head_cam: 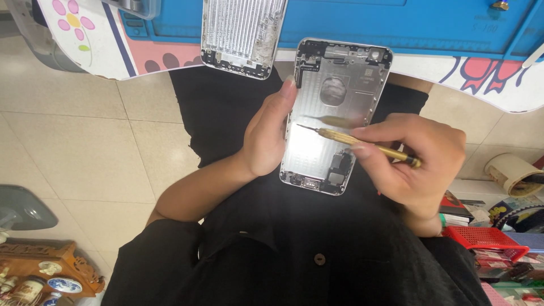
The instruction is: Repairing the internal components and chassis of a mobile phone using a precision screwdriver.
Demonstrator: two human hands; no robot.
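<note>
My left hand grips the phone housing along its left edge – fingers curled behind it, thumb tip up near the top corner. Housing is silver, stripped, inside facing me, held over my lap just below the table edge, not touching it. My right hand pinches a brass screwdriver btwn thumb and fingers; shaft lies across the housing's right edge, dark tip over the bare middle of the back plate, its reflection just above. Can't tell if the tip touches metal.

Around: a 2nd housing, duller and scuffed, lies on the blue work mat w/ its lower end hanging over the table edge, just beside the top-left corner of the one I hold. Table has a white top w/ pink flower and bow prints. Right of my knee – a red basket and a tape roll among packets. Lower left, a carved wooden stand w/ small porcelain pieces on the tiled floor. My right hand covers part of the housing's right edge.
</note>
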